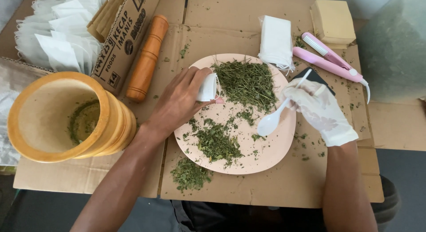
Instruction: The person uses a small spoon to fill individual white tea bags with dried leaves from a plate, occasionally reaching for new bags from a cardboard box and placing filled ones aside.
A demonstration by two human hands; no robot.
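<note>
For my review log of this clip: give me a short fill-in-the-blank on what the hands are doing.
1. The right hand, in a white glove, holds a white plastic ____.
2. The left hand holds a small white ____ at the plate's edge.
3. The dried green herbs lie on a ____ plate.

Missing words: spoon; bag; pink

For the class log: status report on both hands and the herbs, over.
Left hand bare, holding small white sachet. Right hand gloved, holding white spoon over pink plate. Dried green herbs piled on plate. Nothing in between.
</note>
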